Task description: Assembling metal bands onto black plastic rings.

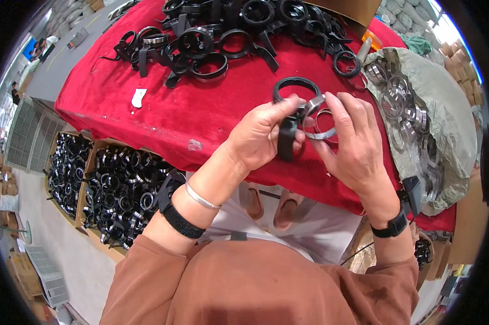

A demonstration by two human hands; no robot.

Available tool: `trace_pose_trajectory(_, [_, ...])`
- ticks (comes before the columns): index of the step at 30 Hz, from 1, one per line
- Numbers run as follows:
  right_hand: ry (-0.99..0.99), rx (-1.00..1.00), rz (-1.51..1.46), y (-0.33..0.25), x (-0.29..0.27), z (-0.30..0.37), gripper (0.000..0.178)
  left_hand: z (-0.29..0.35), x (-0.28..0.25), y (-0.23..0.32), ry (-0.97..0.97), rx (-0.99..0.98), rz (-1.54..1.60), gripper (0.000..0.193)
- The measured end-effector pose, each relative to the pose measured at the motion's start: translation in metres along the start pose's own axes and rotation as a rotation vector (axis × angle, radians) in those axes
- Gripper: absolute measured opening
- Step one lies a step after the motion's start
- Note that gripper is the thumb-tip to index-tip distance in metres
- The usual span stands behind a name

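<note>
Gripping a black plastic ring with a projecting flat handle point(291, 116), the left hand point(260, 138) is closed around the handle, so that the ring's open circle stands clear above the fingers. A thin, shiny metal band bent into a hoop point(318, 125) is pinched in the right hand point(353, 146) and is held against the right side of the black ring, apparently so that the two parts can be matched edge to edge.

Both parts are held above the near edge of the red cloth-covered table point(163, 116). A loose heap of similar black rings point(228, 38) is laid out at the far side of that table, within reach. An open grey-green sack of metal bands point(418, 108) rests at the table's right end, beside the right hand. Cardboard boxes filled with black rings point(106, 187) are set on the floor below the table's left near edge.
</note>
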State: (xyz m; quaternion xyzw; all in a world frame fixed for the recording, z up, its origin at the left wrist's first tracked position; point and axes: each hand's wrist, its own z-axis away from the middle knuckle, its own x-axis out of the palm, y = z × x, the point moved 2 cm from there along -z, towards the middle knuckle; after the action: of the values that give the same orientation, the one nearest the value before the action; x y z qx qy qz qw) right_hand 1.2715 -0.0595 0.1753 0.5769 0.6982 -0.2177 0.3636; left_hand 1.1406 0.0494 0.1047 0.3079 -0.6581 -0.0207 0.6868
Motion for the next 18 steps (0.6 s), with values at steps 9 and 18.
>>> trace_pose_trajectory(9, [-0.157, 0.369, -0.548, 0.009, -0.022, -0.01, 0.072, 0.019, 0.017, 0.004, 0.047, -0.08, -0.426, 0.052])
trace_pose_trajectory(18, [-0.247, 0.357, -0.618, 0.006, -0.012, -0.016, 0.071, 0.029, 0.043, 0.002, 0.132, 0.0, -0.702, 0.062])
